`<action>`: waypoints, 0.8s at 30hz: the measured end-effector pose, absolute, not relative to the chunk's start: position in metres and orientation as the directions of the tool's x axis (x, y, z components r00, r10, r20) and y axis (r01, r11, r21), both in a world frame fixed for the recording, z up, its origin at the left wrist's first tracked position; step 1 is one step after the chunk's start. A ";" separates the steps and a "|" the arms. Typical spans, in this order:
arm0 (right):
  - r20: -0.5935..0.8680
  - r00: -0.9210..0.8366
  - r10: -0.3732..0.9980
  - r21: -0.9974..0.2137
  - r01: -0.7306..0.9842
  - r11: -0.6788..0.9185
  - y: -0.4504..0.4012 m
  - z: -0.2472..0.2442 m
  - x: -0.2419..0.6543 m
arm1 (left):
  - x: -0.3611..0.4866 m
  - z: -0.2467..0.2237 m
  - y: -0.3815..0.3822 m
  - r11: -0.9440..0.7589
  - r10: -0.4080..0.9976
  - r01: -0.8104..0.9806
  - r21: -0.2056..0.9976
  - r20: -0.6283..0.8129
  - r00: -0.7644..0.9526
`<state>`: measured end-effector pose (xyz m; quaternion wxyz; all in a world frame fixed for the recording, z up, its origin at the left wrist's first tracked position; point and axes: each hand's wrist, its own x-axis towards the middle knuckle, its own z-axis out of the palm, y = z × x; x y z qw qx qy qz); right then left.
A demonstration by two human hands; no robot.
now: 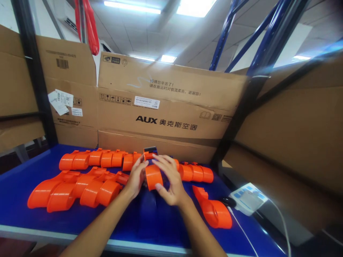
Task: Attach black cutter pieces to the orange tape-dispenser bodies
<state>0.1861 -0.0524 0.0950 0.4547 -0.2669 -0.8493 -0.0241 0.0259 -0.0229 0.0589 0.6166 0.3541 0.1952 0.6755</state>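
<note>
Between my two hands, above the middle of the table, is an orange plastic tape dispenser [154, 177] with a round ring body. At its far end sits a dark strip [150, 150], tilted upward. My left hand [136, 177] grips its left side, with the fingers partly hidden behind it. On the other side my right hand [170, 178] wraps round the ring, thumb low and fingers over the top. Several similar orange dispensers [61, 192] lie in a row left of my hands. Another dispenser [218, 213] lies by itself to the right.
A back row of orange dispensers [80, 159] runs along the cardboard wall [171, 107], continuing right of my hands [195, 172]. A white power strip [248, 198] with cables sits at the right edge of the blue table [88, 223]. Dark metal posts [37, 75] stand at both sides.
</note>
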 end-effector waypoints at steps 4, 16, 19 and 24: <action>0.817 0.006 0.576 -0.508 0.479 0.716 -0.036 0.088 0.190 | 0.025 0.061 -0.027 -0.187 0.970 -0.657 0.731 0.244 -0.004; 0.432 -0.236 0.870 -0.853 0.207 0.480 -0.027 0.076 0.188 | 0.021 0.054 -0.020 -0.428 0.900 -0.372 0.824 0.427 -0.090; 0.418 -0.215 0.883 -0.856 0.233 0.462 -0.027 0.074 0.185 | 0.022 0.054 -0.018 -0.432 0.897 -0.361 0.827 0.435 -0.077; 0.431 -0.196 0.881 -0.834 0.288 0.472 -0.028 0.071 0.183 | 0.023 0.058 -0.021 -0.430 0.898 -0.390 0.814 0.431 -0.089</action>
